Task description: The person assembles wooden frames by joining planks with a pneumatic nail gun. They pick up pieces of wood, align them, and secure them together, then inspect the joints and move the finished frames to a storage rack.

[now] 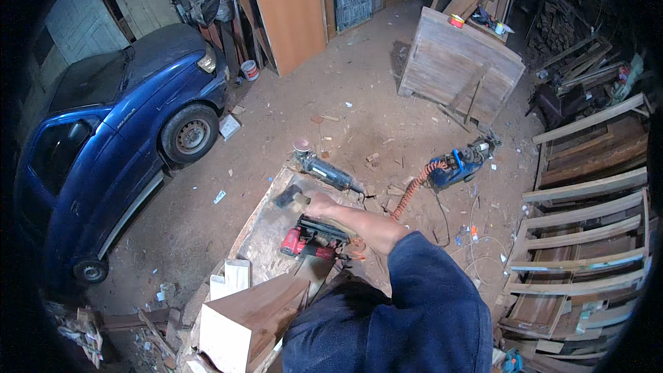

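Observation:
My right hand [322, 204] reaches forward over a worn wooden bench top [266, 231], the arm in a dark blue sleeve. Its fingers are closed around a small blurred tool with a dark head [288, 195], which looks like a hammer. Just below the hand a red and black nail gun [309, 240] lies on the bench. A grey-blue angle grinder [324, 171] rests at the bench's far end. My left hand is out of the picture.
An orange coiled hose [411, 190] runs to a blue compressor [458, 166] on the dirt floor. A blue car [117, 131] stands at left. Wooden blocks [242, 318] lie near me, slatted frames [587, 235] are stacked at right, and a plank panel [459, 62] stands beyond.

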